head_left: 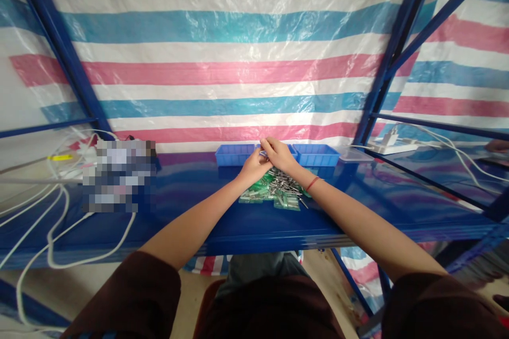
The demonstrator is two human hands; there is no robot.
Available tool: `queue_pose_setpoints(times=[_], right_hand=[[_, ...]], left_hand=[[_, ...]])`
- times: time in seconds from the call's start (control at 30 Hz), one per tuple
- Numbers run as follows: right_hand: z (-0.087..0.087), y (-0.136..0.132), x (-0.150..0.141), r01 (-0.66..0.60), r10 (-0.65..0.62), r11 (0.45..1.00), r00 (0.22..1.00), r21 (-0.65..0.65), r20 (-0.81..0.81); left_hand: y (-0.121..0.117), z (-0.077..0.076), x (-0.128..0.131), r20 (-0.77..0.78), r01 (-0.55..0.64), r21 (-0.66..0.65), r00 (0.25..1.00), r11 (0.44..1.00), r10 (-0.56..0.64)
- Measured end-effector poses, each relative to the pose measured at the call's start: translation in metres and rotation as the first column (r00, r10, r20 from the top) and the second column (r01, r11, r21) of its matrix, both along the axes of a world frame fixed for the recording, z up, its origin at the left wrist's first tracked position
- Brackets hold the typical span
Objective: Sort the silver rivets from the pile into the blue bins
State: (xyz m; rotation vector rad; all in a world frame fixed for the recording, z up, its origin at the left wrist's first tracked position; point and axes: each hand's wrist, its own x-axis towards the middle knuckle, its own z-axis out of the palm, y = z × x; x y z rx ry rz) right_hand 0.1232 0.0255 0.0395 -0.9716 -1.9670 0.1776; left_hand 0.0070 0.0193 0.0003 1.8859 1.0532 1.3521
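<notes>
My left hand (pixel 255 167) and my right hand (pixel 277 154) meet in the middle, above the back of a loose heap. Between the curled fingers shows a small, slim metal piece (pixel 263 153); its exact kind is too small to make out. My left hand is closed around it, and my right hand is closed against the left, its fingertips partly hidden. Below them lies a heap of thin silvery metal pieces (pixel 283 185) on and among green-tinted clear plastic packets (pixel 287 202). Just behind the hands stand blue plastic bins (pixel 234 155), the middle one mostly covered by my right hand.
The blue tabletop (pixel 178 190) sits inside a blue metal frame (pixel 382 79) with striped sheeting behind. White cables (pixel 63 228) and a pixelated patch (pixel 119 175) are at left. On the right are a clear lid (pixel 353 154) and a white power strip (pixel 393 145).
</notes>
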Motion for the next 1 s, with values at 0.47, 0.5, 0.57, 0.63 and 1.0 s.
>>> queue_pose_setpoints(times=[0.47,0.5,0.57,0.63,1.0], right_hand=[[0.003,0.008,0.044,0.053,-0.009,0.994,0.916,-0.099,0.401],[0.003,0.009,0.047,0.055,0.003,0.99,0.911,-0.13,0.412],[0.005,0.008,0.053,0.06,0.021,0.982,0.908,-0.179,0.419],[0.008,0.007,0.057,0.06,0.036,0.977,0.9,-0.205,0.435],[0.017,0.001,0.077,0.031,0.125,0.951,0.872,-0.309,0.474]], left_hand=[[-0.009,0.008,-0.011,-0.231,-0.171,-0.018,0.959,0.985,0.163],[-0.009,0.008,-0.011,-0.255,-0.166,-0.009,0.954,0.986,0.159],[-0.011,0.008,-0.01,-0.321,-0.144,0.03,0.936,0.989,0.146],[-0.011,0.011,-0.011,-0.406,-0.11,0.099,0.903,0.989,0.141],[-0.004,0.049,-0.071,-0.824,-0.228,0.207,0.484,0.952,0.295]])
